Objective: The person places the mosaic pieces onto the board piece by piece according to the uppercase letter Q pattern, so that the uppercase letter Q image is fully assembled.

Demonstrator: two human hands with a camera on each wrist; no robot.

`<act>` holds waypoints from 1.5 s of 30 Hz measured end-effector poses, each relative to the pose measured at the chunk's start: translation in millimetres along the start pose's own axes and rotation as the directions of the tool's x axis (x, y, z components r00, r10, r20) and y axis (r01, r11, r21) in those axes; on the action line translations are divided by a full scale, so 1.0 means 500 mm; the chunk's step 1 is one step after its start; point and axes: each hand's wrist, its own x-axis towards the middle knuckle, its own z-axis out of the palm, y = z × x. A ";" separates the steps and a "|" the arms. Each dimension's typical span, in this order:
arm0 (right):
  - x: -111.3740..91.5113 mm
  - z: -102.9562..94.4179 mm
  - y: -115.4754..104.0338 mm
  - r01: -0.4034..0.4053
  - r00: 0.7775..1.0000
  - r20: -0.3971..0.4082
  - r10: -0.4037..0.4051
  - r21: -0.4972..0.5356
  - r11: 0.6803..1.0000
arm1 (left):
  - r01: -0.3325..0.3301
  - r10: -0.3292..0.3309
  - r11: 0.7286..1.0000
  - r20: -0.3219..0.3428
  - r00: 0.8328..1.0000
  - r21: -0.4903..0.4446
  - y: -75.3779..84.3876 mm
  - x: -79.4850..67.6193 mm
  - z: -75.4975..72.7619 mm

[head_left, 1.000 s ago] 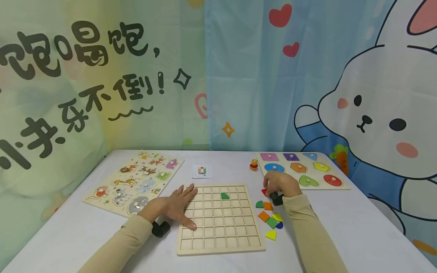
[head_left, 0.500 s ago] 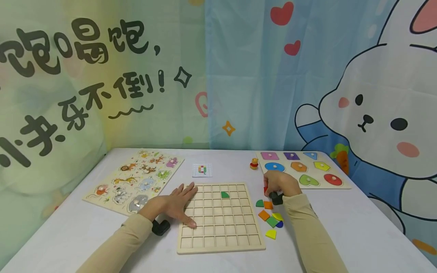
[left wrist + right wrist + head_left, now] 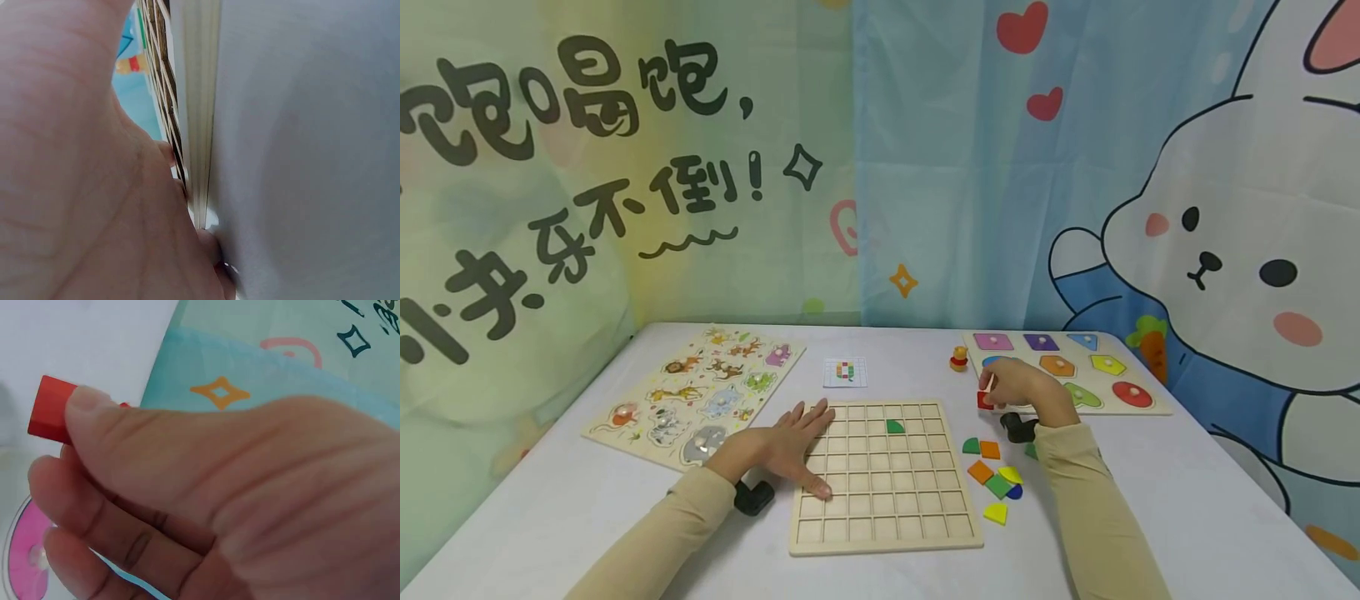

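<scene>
My right hand [image 3: 1022,389] pinches a red square piece [image 3: 985,400] between thumb and fingers. It is held just off the near left corner of the shape puzzle board. In the right wrist view the red piece [image 3: 50,409] juts out past the thumb tip. Fingers spread, my left hand [image 3: 784,450] rests on the left edge of a wooden grid board [image 3: 887,527]. The left wrist view shows that board's side edge [image 3: 199,112] close beside the palm. One green quarter-round piece [image 3: 895,427] lies in a cell near the board's top.
Loose pieces lie right of the grid board, among them an orange square [image 3: 980,472], a green square [image 3: 997,487] and a yellow piece [image 3: 996,513]. Farther back are a pattern card [image 3: 845,372], a small toy figure [image 3: 958,359], an animal puzzle [image 3: 647,421] and a shape puzzle [image 3: 1150,407].
My right hand has lifted the red piece and moved slightly up and to the right, uncovering another green piece by the sleeve. My left hand stays in place.
</scene>
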 end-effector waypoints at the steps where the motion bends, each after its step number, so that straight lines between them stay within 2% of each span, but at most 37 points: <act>1: 0.000 -0.002 -0.003 0.009 1.000 -0.009 -0.009 0.000 1.000 | 0.000 0.000 1.000 -0.001 1.000 0.000 0.000 0.000 0.000; 6: 0.002 -0.004 -0.020 0.043 0.999 -0.030 -0.042 0.046 0.998 | 0.002 -0.002 1.000 0.001 1.000 -0.005 -0.004 0.002 0.002; 11: 0.008 0.001 -0.039 0.104 0.991 -0.087 -0.101 0.029 0.994 | 0.005 -0.005 1.000 0.003 1.000 -0.008 -0.003 0.002 0.002; 21: 0.019 0.032 -0.112 0.291 0.948 -0.134 -0.289 -0.009 0.957 | 0.001 -0.001 1.000 -0.003 1.000 -0.007 0.001 -0.001 0.001; 25: 0.019 0.045 -0.139 0.335 0.936 -0.116 -0.333 -0.010 0.942 | 0.001 -0.001 1.000 0.001 1.000 0.000 0.001 -0.001 -0.001; 33: 0.022 0.068 -0.174 0.359 0.933 -0.016 -0.359 0.020 0.933 | -0.001 0.001 1.000 0.000 1.000 0.000 -0.001 0.000 -0.001; 38: 0.026 0.080 -0.184 0.373 0.927 0.014 -0.374 0.021 0.927 | 0.000 0.000 1.000 0.001 1.000 -0.004 -0.001 0.001 -0.001; 45: 0.033 0.092 -0.188 0.351 0.934 0.048 -0.353 0.051 0.935 | -0.003 0.003 1.000 0.005 1.000 -0.002 0.001 0.000 -0.003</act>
